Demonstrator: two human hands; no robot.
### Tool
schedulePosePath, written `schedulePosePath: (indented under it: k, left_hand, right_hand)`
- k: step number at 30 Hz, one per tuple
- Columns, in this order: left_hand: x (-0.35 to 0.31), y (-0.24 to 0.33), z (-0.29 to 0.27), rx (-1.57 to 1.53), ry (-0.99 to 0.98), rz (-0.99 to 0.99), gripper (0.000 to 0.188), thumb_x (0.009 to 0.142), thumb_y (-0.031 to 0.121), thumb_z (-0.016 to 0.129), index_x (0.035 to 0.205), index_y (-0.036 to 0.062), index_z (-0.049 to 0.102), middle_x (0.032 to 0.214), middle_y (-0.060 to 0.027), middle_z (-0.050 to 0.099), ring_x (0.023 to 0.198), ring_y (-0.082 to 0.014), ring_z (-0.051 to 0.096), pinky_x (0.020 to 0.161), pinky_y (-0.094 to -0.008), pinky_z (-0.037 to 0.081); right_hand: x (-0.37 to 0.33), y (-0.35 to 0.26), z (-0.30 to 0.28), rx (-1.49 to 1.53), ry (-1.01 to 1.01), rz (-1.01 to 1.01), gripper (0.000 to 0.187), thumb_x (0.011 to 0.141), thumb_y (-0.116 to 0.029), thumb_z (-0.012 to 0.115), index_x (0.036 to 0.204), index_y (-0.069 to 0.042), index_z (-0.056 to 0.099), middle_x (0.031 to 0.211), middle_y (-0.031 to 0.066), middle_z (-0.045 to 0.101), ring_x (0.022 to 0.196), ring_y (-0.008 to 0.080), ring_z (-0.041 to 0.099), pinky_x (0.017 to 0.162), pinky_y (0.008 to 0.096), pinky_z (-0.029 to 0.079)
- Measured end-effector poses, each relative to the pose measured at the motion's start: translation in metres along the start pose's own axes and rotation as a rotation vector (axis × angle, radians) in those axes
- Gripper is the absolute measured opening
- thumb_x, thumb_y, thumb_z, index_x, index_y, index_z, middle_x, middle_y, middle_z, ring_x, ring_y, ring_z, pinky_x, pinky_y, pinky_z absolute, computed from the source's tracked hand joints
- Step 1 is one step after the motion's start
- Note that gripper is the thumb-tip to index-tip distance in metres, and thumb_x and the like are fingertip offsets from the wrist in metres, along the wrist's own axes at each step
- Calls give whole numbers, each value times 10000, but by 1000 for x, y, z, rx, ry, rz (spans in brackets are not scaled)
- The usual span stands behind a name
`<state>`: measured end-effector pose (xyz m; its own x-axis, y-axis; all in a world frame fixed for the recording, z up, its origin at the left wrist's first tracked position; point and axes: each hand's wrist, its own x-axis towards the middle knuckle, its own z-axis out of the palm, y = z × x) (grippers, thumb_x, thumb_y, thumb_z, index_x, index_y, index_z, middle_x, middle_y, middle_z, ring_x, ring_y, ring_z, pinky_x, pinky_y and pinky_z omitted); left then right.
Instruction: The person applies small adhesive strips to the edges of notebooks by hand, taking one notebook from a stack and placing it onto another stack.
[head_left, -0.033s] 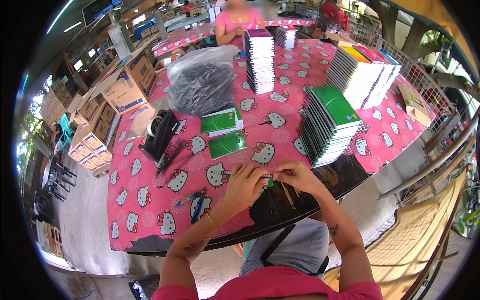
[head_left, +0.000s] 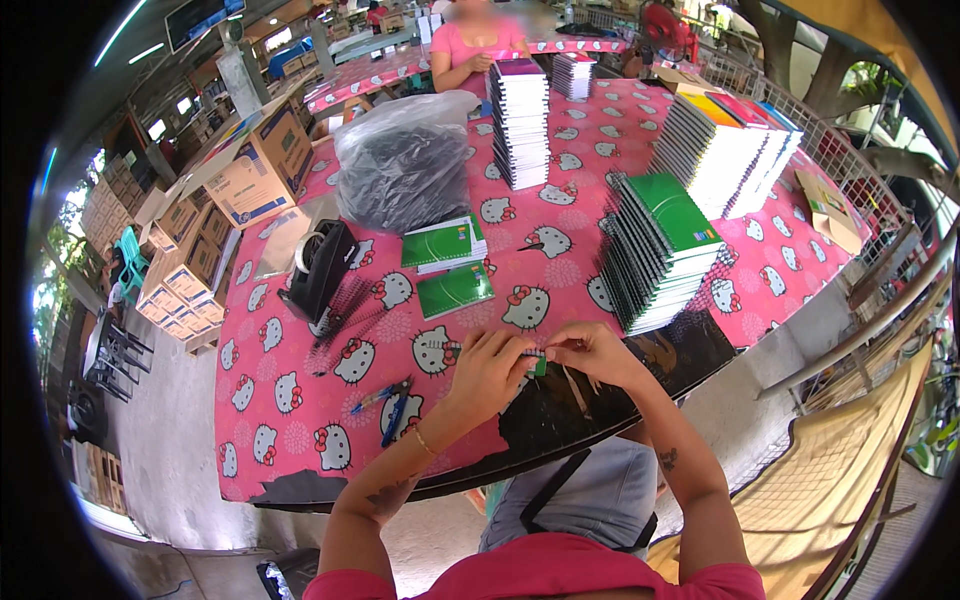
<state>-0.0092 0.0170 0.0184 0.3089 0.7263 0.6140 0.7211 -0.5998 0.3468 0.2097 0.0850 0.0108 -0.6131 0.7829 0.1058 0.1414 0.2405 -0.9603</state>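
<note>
Near the front edge of the table, my left hand [head_left: 490, 374] is closed over a small green spiral notebook [head_left: 541, 367], which it mostly hides. My right hand [head_left: 590, 354] pinches at the right end of the notebook's spiral binding; what lies between the fingertips is too small to make out. Just ahead are a green notebook [head_left: 455, 290] lying flat and a short pile of green notebooks [head_left: 436, 246]. To the right leans a tall stack of green spiral notebooks [head_left: 672, 222]. Loose black spiral coils [head_left: 352, 312] lie at the left.
A black tape dispenser [head_left: 325, 268] and pens [head_left: 393, 415] sit on the left. Farther back are a plastic bag of dark contents [head_left: 405, 165], a white-paged notebook stack [head_left: 521, 130] and more notebooks [head_left: 715, 150]. Cartons [head_left: 262, 170] stand beyond the left edge; a person [head_left: 475, 45] is opposite.
</note>
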Motion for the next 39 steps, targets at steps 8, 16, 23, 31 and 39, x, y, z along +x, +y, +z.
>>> schedulePosePath:
  k: [8, 16, 23, 31, 39]
  left_hand:
    - [1, 9, -5, 55, -50, 30, 257, 864, 161, 727, 1088, 64, 648, 908, -102, 625, 861, -344, 606, 787, -445, 477]
    - [59, 63, -45, -524, 236, -342, 370, 880, 6, 686, 1242, 3, 605, 1103, -168, 646, 938, -364, 677, 751, -414, 557]
    - [226, 54, -36, -584, 86, 101, 334, 947, 109, 659, 1277, 58, 663, 1135, -110, 666, 906, -196, 613, 819, -319, 489]
    - [273, 17, 71, -176, 287, 188, 248, 941, 215, 659, 1120, 51, 711, 1076, -139, 678, 903, -329, 647, 857, -416, 495]
    - [96, -116, -30, 29, -86, -226, 206, 919, 180, 688, 1066, 38, 721, 1135, -162, 685, 983, -305, 681, 872, -396, 537]
  right_hand:
    - [2, 3, 17, -250, 204, -307, 144, 758, -21, 703, 859, -7, 601, 728, 127, 610, 663, 246, 653, 626, 350, 518]
    - [-38, -109, 36, -253, 579, -419, 497, 854, -113, 755, 1295, 3, 555, 1187, 179, 624, 1056, 280, 636, 865, 334, 512]
    - [-33, -164, -93, 192, 590, -231, 580, 950, -56, 637, 1488, 25, 434, 1166, 107, 674, 1038, 140, 624, 890, 267, 499]
    - [-6, -113, -197, -929, 622, -179, 453, 900, -187, 705, 1335, -80, 638, 1206, 173, 666, 1043, 340, 660, 912, 430, 511]
    - [-54, -172, -94, -833, 774, -552, 323, 867, -90, 717, 1188, -50, 705, 1259, 154, 637, 1159, 330, 601, 987, 432, 459]
